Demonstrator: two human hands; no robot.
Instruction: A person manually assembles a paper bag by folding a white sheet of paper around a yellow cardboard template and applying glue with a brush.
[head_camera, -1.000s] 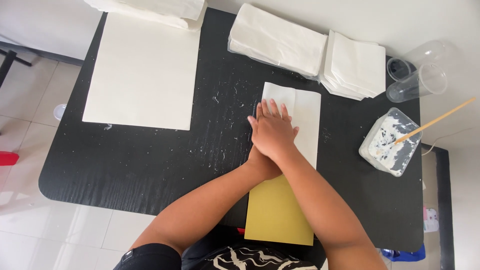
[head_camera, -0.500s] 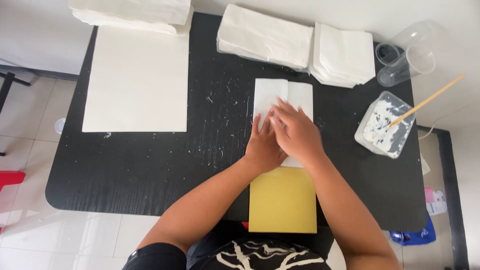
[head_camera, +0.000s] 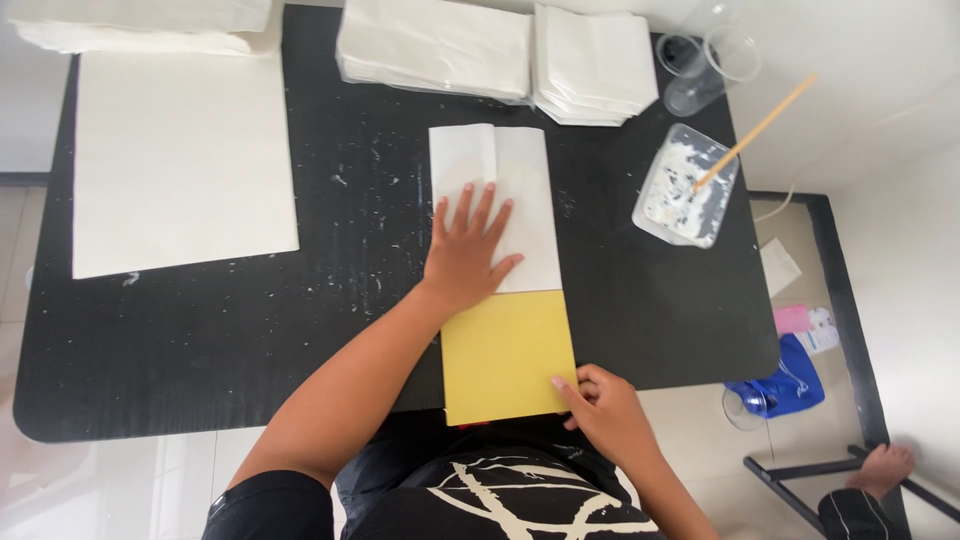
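Folded white paper sheet (head_camera: 520, 190): lay flat near the middle of the black table (head_camera: 250, 330), its lower end overlapping a yellow card template (head_camera: 505, 355) that ran on past the table's near edge. A vertical crease showed at the sheet's upper left.

Left hand (head_camera: 465, 250): lay palm down on the lower left part of the white sheet, fingers spread and flat, pressing rather than gripping.

Right hand (head_camera: 600, 405): sat at the lower right corner of the yellow template, fingers curled against its edge; whether they pinched it could not be told.

Large white sheet (head_camera: 180, 160): flat on the left part of the table, well apart from the hands.

Stacks of folded white paper (head_camera: 500, 55): two, side by side along the far edge.

Clear plastic tray of white paste (head_camera: 685, 190): at the right side, with a wooden stick (head_camera: 755, 130) leaning out of it.

Clear plastic cups (head_camera: 710, 60): at the far right corner.

Blue plastic bag (head_camera: 785, 385): on the floor to the right of the table.
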